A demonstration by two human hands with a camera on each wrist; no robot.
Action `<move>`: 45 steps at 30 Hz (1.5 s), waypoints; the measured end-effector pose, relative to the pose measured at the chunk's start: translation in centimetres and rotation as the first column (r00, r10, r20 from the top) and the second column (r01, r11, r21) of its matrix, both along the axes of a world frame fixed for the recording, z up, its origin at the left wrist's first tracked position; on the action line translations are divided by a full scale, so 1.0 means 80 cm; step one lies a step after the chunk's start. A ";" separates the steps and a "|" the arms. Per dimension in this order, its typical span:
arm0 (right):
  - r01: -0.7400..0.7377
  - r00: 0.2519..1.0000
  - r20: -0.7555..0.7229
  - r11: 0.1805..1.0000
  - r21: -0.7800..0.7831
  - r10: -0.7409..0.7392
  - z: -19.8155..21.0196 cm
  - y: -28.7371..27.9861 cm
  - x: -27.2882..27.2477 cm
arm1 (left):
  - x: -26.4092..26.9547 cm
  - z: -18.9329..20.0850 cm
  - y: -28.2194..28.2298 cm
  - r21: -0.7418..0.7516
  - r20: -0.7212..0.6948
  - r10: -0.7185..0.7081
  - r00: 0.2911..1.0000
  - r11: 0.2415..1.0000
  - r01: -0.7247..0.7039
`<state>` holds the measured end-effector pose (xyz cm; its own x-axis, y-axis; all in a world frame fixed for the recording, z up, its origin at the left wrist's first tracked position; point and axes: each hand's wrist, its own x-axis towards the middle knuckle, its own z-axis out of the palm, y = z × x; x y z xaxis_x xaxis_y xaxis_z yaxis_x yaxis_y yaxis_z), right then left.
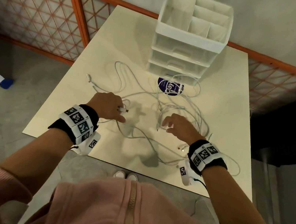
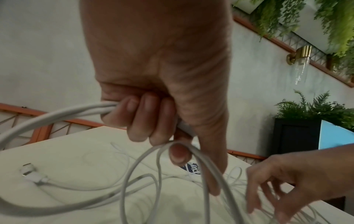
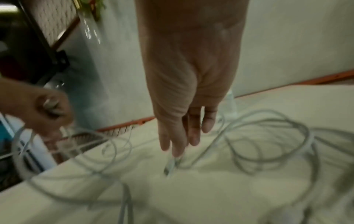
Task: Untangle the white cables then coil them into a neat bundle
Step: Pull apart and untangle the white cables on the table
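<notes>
Grey concrete floor and an orange-framed lattice fence around a pale cream counter point(image 1: 228, 123), seen from above.

Left fingers point(image 2: 145, 115) curled tight round several strands of the white cables point(image 1: 180, 109), thumb stretched down along a loop that hangs from the fist; a plug end point(image 1: 124, 110) sticking out of the grip toward the middle of the counter. Left hand point(image 1: 105, 106) held a little above the surface, knuckles up, forearm reaching in from the lower left with a marker-printed wristband point(image 1: 79, 122) round the wrist.

Right fingers point(image 3: 178, 136) straight, close together and pointing down, tips at or just above a connector point(image 3: 170, 166) lying on the counter; contact hard to tell in the blurred wrist view. Nothing gripped. Right hand point(image 1: 176, 125) palm down near the centre of the tangle, forearm coming in from the lower right, banded like the other.

Cables still tangled: loose overlapping loops spread over the middle of the counter between and beyond both hands, one loop crossing a round purple sticker point(image 1: 170, 86), other strands trailing to the near right edge.

White drawer organiser point(image 1: 188, 41) standing at the far side, just behind the sticker. Pink zipped hoodie point(image 1: 128, 214) at the bottom of the head view.
</notes>
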<state>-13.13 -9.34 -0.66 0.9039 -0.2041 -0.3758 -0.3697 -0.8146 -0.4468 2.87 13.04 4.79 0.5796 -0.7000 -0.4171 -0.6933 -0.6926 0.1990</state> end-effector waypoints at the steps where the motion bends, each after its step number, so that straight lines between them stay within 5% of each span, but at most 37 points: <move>1: -0.052 0.998 0.024 0.998 0.028 0.051 -0.012 0.007 0.004 | -0.001 -0.001 0.002 -0.001 -0.005 0.004 1.000 1.000 -0.004; 5: -0.142 0.986 0.072 0.980 -0.137 0.153 -0.045 0.019 0.016 | 0.000 -0.002 0.014 -0.080 -0.055 0.031 0.998 0.996 -0.035; 8: -0.092 0.976 0.188 0.991 -0.094 0.108 -0.041 0.014 0.027 | 0.001 0.005 0.017 -0.239 -0.161 0.019 0.987 0.969 -0.058; 11: 0.031 0.920 0.387 0.996 0.084 -0.062 0.002 0.006 0.049 | 0.005 0.013 0.009 -0.416 -0.278 0.023 0.960 0.898 -0.142; 16: 0.109 0.797 0.476 0.865 0.490 -0.371 0.131 -0.001 0.076 | 0.003 0.040 -0.029 -0.638 -0.340 0.043 0.940 0.723 -0.264; 20: 0.011 0.819 0.465 0.821 0.571 -0.335 0.198 0.012 0.080 | -0.003 0.066 -0.066 -0.739 -0.428 -0.023 0.904 0.584 -0.335; 26: -0.010 0.739 0.570 0.840 0.543 -0.359 0.211 0.016 0.085 | -0.011 0.087 -0.091 -0.809 -0.451 -0.155 0.879 0.487 -0.329; 32: -0.099 0.886 0.411 0.779 0.619 -0.214 0.155 0.017 0.084 | -0.002 0.105 -0.095 -0.843 -0.474 -0.184 0.861 0.377 -0.383; 35: -0.111 0.920 0.379 0.860 0.499 -0.101 0.132 0.006 0.089 | 0.007 0.113 -0.094 -0.858 -0.479 -0.177 0.860 0.299 -0.417; 39: 0.047 0.950 0.304 0.997 0.065 -0.065 0.093 -0.030 0.079 | 0.024 0.133 -0.088 -0.870 -0.492 -0.136 0.860 0.129 -0.477; 45: 0.087 0.991 0.119 0.953 -0.289 -0.055 0.089 -0.063 0.077 | 0.014 0.108 -0.095 -0.886 -0.435 -0.035 0.900 0.194 -0.421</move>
